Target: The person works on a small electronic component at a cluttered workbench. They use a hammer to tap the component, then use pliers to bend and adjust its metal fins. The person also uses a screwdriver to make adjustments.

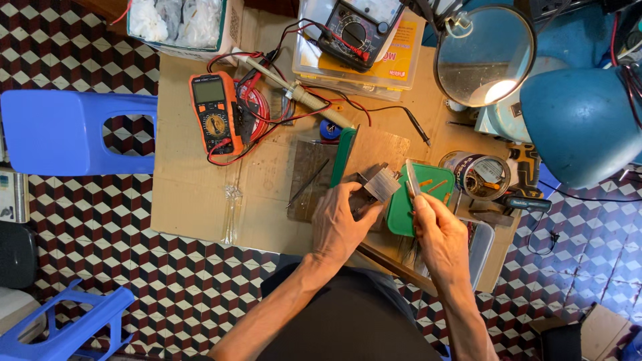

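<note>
left hand (340, 224): fingers clamped on a small grey metal block (380, 182), pinning it at the centre of the surface (194, 194), on a brown board.
right hand (438, 230): fingers closed round a thin flat blade-like tool (412, 176), tip pointing up, just beside the block's right edge.
step: looks like prying or scraping at the block; tool tip near it, contact not clear from here.
next move: would likely need the left hand to keep the block steady while the tip goes in at the edge; slip risk toward the left fingers.
green tray (422, 200): right of the block, under the tool; holds a few small orange pieces.
tweezers (307, 182): lying on the board, left of the left hand.
round tin (483, 175): open, right of the tray; contents dark, can't tell what.
orange multimeter (215, 113): far left, red and black leads coiled beside it.
soldering iron (294, 90): lying diagonally behind the block.
clear plastic box (364, 60): at the back, a black analog meter on its lid.
magnifier lamp (485, 53): top right, lit.
white bin (180, 23): top left, stuffed with pale bags or rags.
</note>
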